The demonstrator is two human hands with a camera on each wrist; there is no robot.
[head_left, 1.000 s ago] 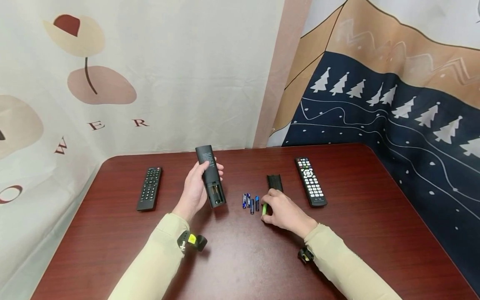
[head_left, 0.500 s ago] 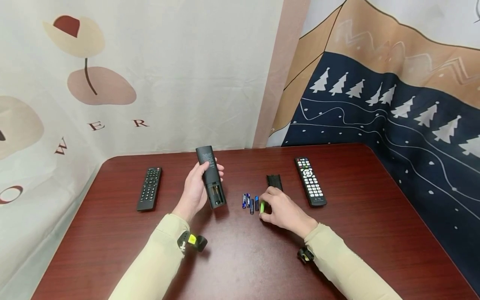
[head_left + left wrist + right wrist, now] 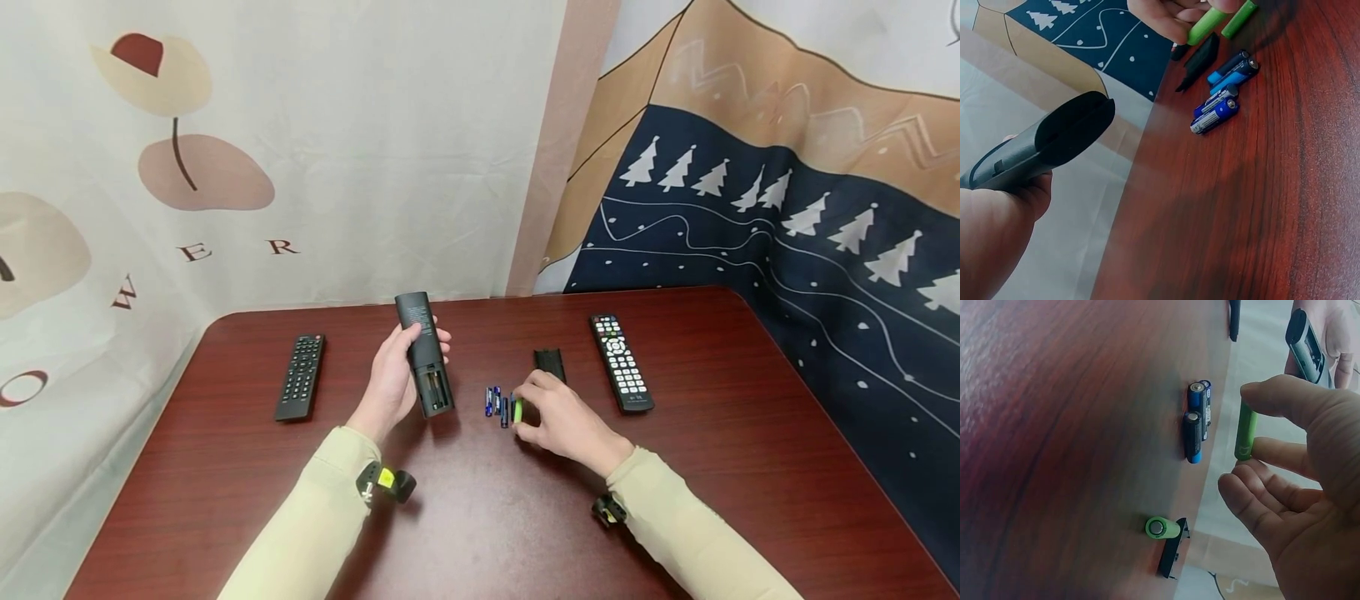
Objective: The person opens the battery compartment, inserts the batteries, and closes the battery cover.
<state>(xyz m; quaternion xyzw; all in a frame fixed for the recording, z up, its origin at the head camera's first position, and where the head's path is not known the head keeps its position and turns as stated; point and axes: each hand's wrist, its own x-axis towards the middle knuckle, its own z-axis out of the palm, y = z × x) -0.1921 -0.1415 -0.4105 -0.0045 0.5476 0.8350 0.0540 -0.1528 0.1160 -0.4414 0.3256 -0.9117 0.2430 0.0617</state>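
Note:
A black remote control (image 3: 423, 354) lies back side up in my left hand (image 3: 387, 371), the thumb across its back. Its battery compartment (image 3: 433, 385) is uncovered at the end nearer me. My right hand (image 3: 566, 421) pinches a green battery (image 3: 1246, 430) between thumb and fingertips, raised over the table in the right wrist view. Several blue batteries (image 3: 1216, 115) lie in a group on the table just left of that hand. A second green battery (image 3: 1163, 527) rests by the black battery cover (image 3: 1171, 555); the right hand hides this battery in the head view.
Another black remote (image 3: 300, 377) lies at the left of the brown table (image 3: 480, 517). One with white buttons (image 3: 621, 363) is on the right, beyond the battery cover. Printed curtains (image 3: 390, 150) hang right behind the table's far edge.
My right hand has shifted a little to the left with the green battery, toward the blue batteries. The left hand and its remote have stayed almost still.

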